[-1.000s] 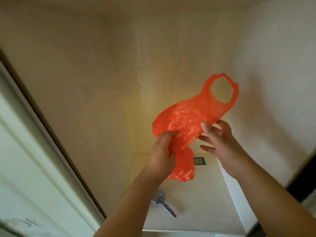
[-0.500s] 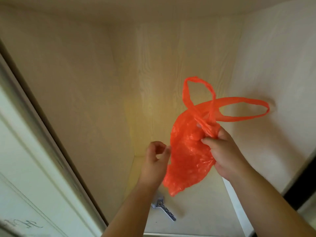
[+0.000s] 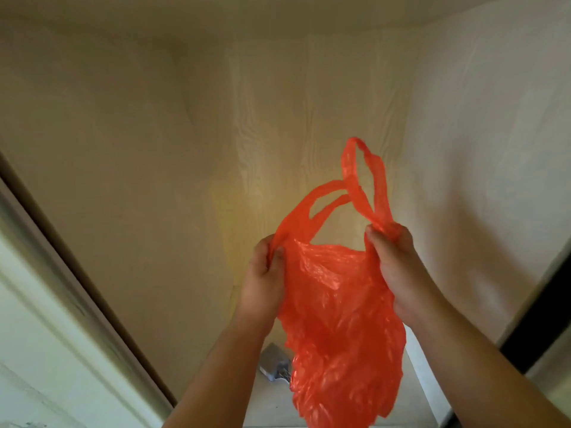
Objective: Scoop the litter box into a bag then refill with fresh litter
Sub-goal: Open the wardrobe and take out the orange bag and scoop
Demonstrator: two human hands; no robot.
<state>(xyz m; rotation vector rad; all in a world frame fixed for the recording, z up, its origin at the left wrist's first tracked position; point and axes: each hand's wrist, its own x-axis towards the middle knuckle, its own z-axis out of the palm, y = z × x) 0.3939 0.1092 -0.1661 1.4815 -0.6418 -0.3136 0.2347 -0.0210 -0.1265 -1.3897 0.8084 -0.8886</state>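
L hand (image 3: pixel 262 273) & R hand (image 3: pixel 394 261) each pinch orange bag (image 3: pixel 340 319) top, grip tight, bag hanging

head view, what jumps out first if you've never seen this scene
A bright orange plastic bag hangs in the middle, held up against pale wood-grain panels. The left hand pinches one top corner and the right hand grips the other, with both handle loops standing up between them.

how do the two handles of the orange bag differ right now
The left handle arches low and sideways, from the left hand toward the other loop. The right handle stands taller and nearly upright above the right hand. Their loops cross near the top. Both are thin, crinkled orange plastic, each gripped at its base.
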